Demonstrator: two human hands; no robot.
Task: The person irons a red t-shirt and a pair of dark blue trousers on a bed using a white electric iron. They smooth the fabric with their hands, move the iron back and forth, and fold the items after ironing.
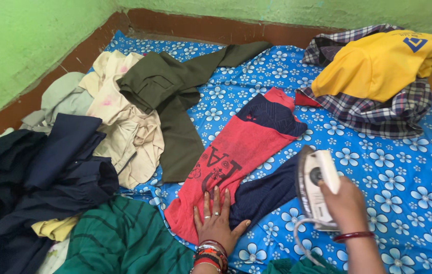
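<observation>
A red and navy shirt [241, 147] lies spread on a blue sheet with white flowers [398, 177]. My left hand [216, 218] rests flat on the shirt's lower part, fingers apart, with rings and bangles at the wrist. My right hand [348, 205] grips the handle of a white electric iron [315, 185], held tilted up just right of the shirt's navy sleeve. The iron's white cord [302, 238] loops below it.
An olive garment [175, 96] and a cream one [124, 116] lie at the left. Dark navy clothes [48, 177] and a green striped cloth [119, 238] pile at the lower left. A yellow shirt [378, 63] on a plaid cloth [378, 116] sits back right. Green walls [18, 45] border the sheet.
</observation>
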